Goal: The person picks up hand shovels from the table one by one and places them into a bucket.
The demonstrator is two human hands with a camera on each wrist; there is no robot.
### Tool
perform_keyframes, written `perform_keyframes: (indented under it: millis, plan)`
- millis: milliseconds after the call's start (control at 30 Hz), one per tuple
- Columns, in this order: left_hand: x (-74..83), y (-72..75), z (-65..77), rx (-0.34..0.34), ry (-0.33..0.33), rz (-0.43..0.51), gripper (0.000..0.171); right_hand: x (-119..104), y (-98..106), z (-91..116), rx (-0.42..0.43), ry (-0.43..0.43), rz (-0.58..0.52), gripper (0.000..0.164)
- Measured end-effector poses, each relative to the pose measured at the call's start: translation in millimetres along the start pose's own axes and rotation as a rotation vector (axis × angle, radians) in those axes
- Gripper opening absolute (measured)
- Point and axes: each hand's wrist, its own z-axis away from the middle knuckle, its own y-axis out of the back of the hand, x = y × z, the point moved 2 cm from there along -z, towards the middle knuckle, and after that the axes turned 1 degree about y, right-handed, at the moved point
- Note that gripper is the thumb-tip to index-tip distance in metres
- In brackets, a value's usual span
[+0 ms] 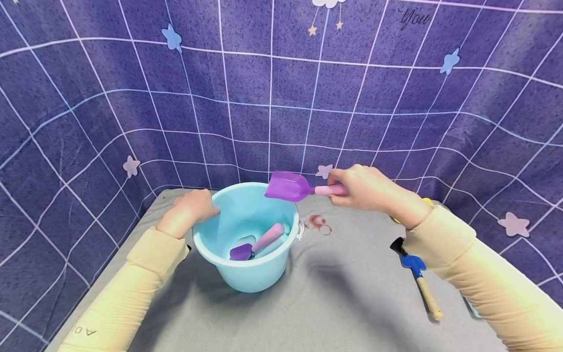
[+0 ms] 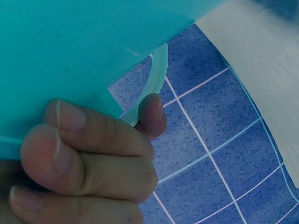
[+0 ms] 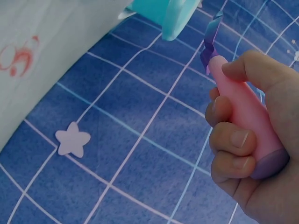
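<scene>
A light-blue bucket [image 1: 257, 274] stands tilted on the grey cloth, its mouth facing me. At its left rim my left hand [image 1: 193, 208] grips the edge; in the left wrist view curled fingers [image 2: 107, 172] lie against the wall beside the pale bail handle [image 2: 156, 77]. My right hand [image 1: 365, 188] holds a purple toy shovel [image 1: 288, 187] by its pink handle [image 3: 243, 107], with the blade up over the bucket's right rim. Inside the bucket lie a tool with a pink handle [image 1: 269, 237] and purple head, and teal pieces partly hidden by the wall.
Under my right forearm lies a small blue garden tool [image 1: 413, 264] with a wooden handle and black tip. A yellow object [image 1: 427, 201] and a teal one [image 1: 471, 307] are mostly hidden by that arm. A purple gridded curtain [image 1: 290, 98] surrounds the grey surface [image 1: 352, 293].
</scene>
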Motion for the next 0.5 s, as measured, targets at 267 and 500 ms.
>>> perform_keyframes:
  millis: [267, 500]
  plan:
    - [0.8, -0.6, 0.0, -0.003, 0.004, 0.002, 0.023, -15, -3, -5, -0.004, 0.08, -0.013, 0.012]
    - [0.8, 0.7, 0.1, -0.006, 0.006, 0.003, 0.023, -32, -7, -9, -0.042, 0.142, -0.031, 0.016]
